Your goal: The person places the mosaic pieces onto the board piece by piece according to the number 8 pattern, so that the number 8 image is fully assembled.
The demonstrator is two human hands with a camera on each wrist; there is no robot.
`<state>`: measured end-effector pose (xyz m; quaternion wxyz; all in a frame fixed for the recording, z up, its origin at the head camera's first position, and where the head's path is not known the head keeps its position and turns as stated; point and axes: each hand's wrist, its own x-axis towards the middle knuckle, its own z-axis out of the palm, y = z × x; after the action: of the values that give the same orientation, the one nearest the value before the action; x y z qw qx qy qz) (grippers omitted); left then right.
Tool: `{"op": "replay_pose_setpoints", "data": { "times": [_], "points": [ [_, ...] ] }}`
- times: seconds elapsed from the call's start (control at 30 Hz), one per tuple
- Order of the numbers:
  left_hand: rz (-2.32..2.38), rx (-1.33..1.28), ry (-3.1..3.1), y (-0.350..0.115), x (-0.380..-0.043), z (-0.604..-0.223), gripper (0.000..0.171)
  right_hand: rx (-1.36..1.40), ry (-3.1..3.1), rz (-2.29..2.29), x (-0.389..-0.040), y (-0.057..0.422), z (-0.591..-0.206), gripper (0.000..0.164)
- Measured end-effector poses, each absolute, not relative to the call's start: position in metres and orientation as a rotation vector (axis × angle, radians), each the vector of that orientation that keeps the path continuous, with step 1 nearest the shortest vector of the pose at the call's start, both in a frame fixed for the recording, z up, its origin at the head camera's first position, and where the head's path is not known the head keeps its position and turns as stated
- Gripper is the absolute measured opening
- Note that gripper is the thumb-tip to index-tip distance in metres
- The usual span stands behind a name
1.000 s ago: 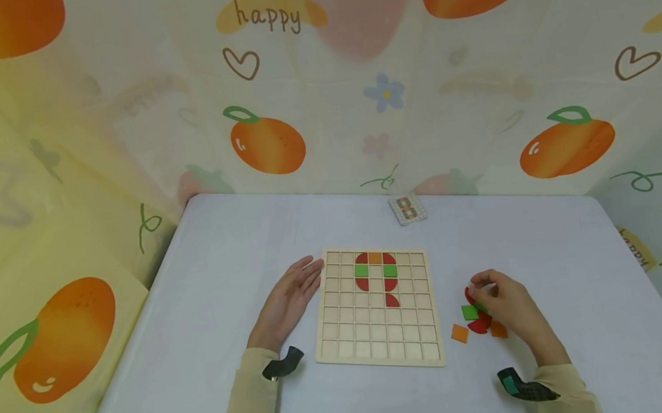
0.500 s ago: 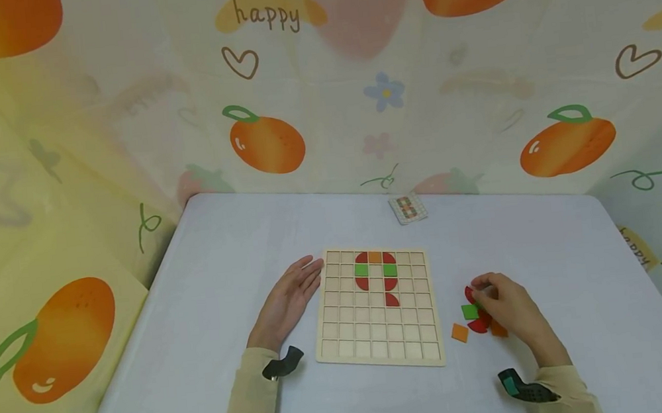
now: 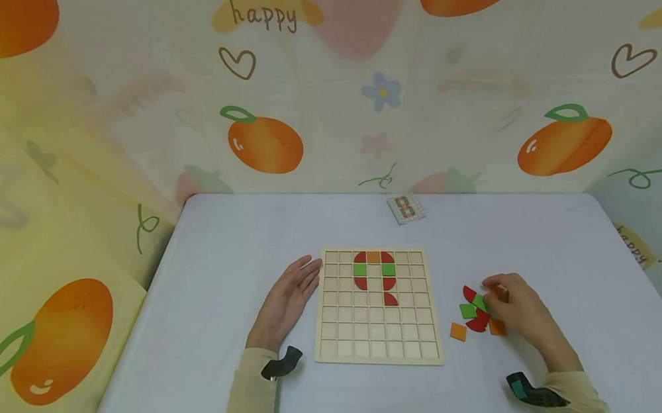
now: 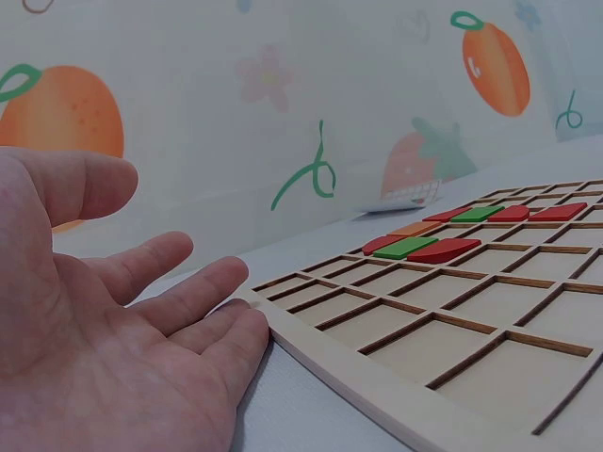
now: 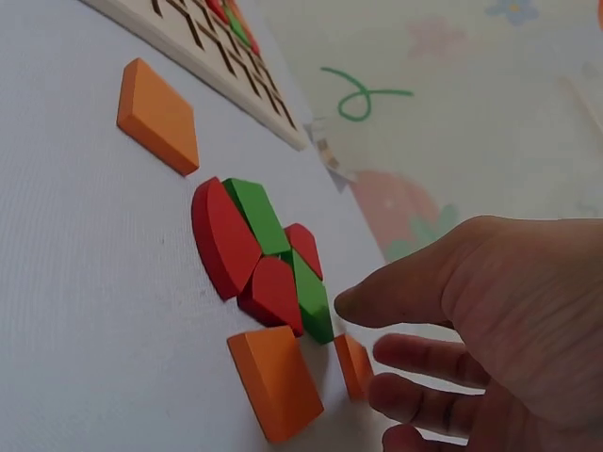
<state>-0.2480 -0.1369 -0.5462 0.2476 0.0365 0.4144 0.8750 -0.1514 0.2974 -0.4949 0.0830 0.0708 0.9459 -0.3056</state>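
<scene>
My left hand [image 3: 283,307] lies beside the left edge of the wooden grid board [image 3: 361,332], fingers extended; in the left wrist view its fingertips are at the board's rim. Red quarter-round, green square and orange square pieces fill some upper cells. Right of the board, my right hand [image 3: 521,311] hovers at a small pile of loose pieces. In the right wrist view, its thumb and fingers are spread apart near an orange square block [image 5: 354,367], the fingers close to it; contact is unclear. Green blocks [image 5: 256,217] and red pieces [image 5: 226,240] lie beside it.
A small stack of pattern cards [image 3: 406,208] lies behind the board near the table's far edge. One orange square [image 3: 458,332] sits apart, between the board and the pile. A fruit-printed curtain [image 3: 308,89] hangs behind the white table [image 3: 238,235].
My right hand has shifted right from the red and green pieces to the orange block, uncovering more of the pile. My left hand stays in place.
</scene>
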Motion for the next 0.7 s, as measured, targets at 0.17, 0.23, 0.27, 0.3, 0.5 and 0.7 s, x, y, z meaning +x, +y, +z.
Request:
{"op": "replay_pose_setpoints", "data": {
  "times": [0.17,0.23,0.27,0.3,0.5,0.7],
  "points": [
    [2.382,0.116,1.127,-0.1377,-0.2479,-0.5471,0.057,0.202,2.846,-0.875,-0.1515,0.3014,-0.4963,0.036],
    [2.381,0.115,1.128,-0.1377,-0.2481,-0.5474,0.057,0.207,2.845,-0.851,-0.1514,0.3027,-0.4962,0.038],
    [2.380,0.116,1.129,-0.1376,-0.2484,-0.5478,0.057,0.214,2.845,-0.842,-0.1510,0.3032,-0.4962,0.039],
    [2.381,0.116,1.126,-0.1376,-0.2485,-0.5480,0.057,0.214,2.845,-0.833,-0.1509,0.3039,-0.4960,0.040],
    [2.386,0.109,1.113,-0.1375,-0.2490,-0.5489,0.057,0.221,2.855,-0.770,-0.1491,0.3068,-0.4950,0.043],
    [2.389,0.111,1.118,-0.1371,-0.2488,-0.5479,0.057,0.249,2.865,-0.675,-0.1468,0.3073,-0.4941,0.044]
  ]
}}
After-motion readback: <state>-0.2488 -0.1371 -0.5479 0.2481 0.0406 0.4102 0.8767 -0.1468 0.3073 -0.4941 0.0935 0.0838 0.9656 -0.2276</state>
